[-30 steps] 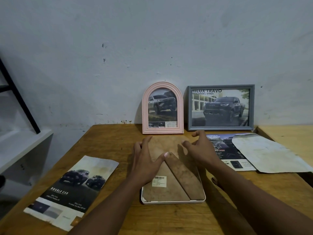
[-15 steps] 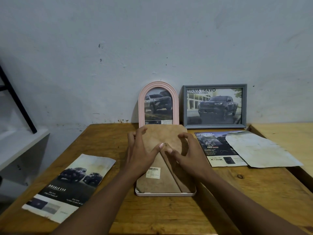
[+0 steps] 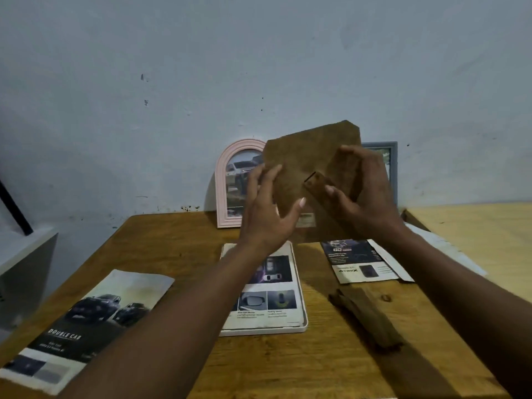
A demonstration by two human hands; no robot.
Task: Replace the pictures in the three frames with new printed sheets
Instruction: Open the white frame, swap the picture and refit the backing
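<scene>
— Centre frame?
— Brown backing board (image 3: 302,156), gripped by right hand (image 3: 368,194), fingers curled round its edge; left hand (image 3: 267,214) spread wide against it.
— Hiding what?
— Most of grey frame (image 3: 393,168), part of pink arched frame (image 3: 224,180). Below: white frame (image 3: 303,312), printed sheet (image 3: 273,300) inside.

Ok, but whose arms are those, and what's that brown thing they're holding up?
There is no machine here. A person wears a camera on their head, so you see their own arms as they do. The right hand grips a brown backing board, the back of a picture frame; the left hand touches its left edge. Below, on the wooden table, lies the opened white frame with a printed sheet in it. A Double Cab sheet lies on the left, another car sheet on the right. A pink arched frame and a grey frame stand against the wall behind.
</scene>
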